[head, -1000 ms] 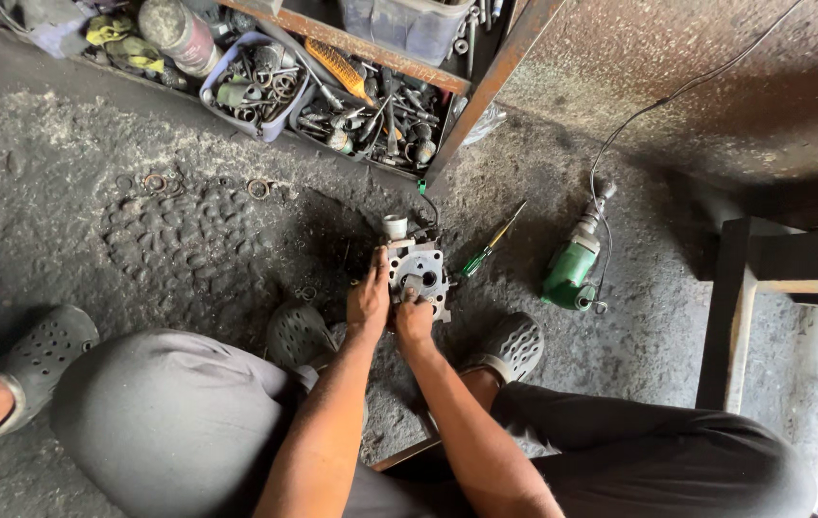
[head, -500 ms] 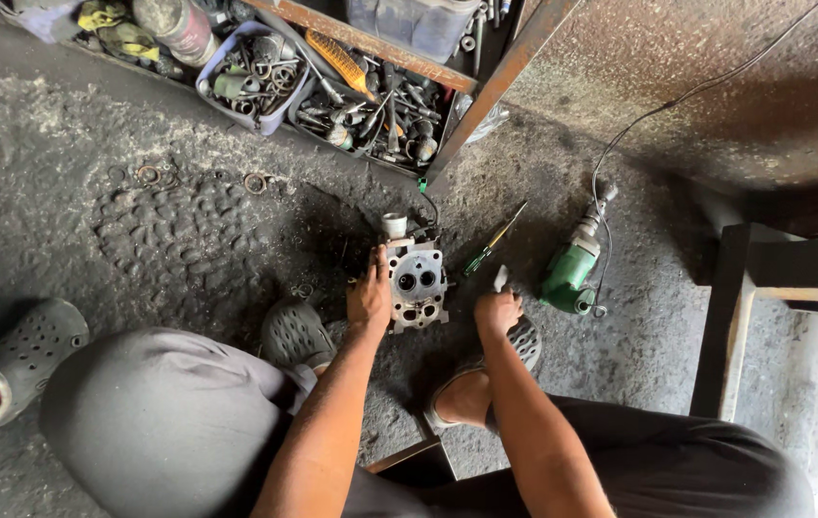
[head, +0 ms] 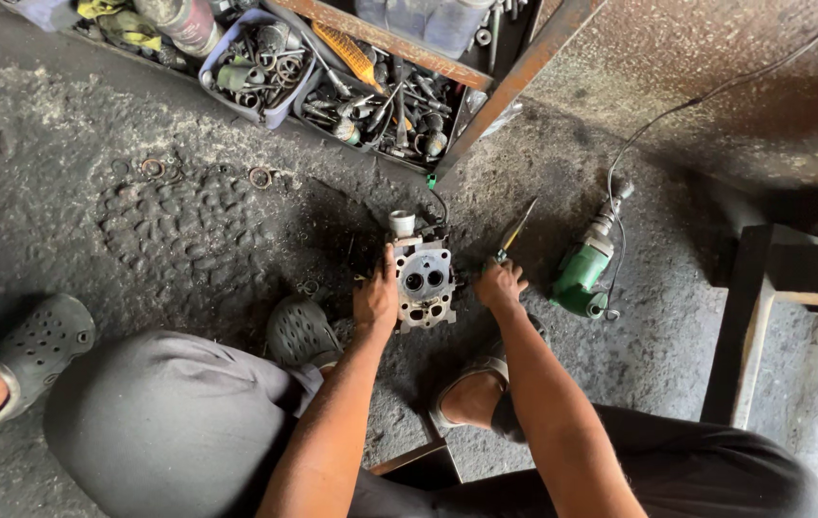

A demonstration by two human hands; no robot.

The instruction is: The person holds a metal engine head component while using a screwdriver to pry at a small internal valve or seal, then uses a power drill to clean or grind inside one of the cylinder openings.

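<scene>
A grey metal engine head (head: 424,284) with round ports stands on the dirty concrete floor between my feet. My left hand (head: 375,299) grips its left side and holds it upright. My right hand (head: 500,285) is off the head, to its right, closed around the handle end of a green-handled screwdriver (head: 514,230) whose shaft points up and away across the floor.
A green power drill (head: 584,271) with a cable lies right of the screwdriver. Trays of tools and metal parts (head: 371,91) sit under a rusty shelf ahead. Loose rings (head: 260,176) lie on the floor. Another person's sandalled foot (head: 30,350) is at left; a wooden frame (head: 764,317) at right.
My right hand left the engine head and moved right to the screwdriver, closing on its handle. My left hand kept its hold on the head.
</scene>
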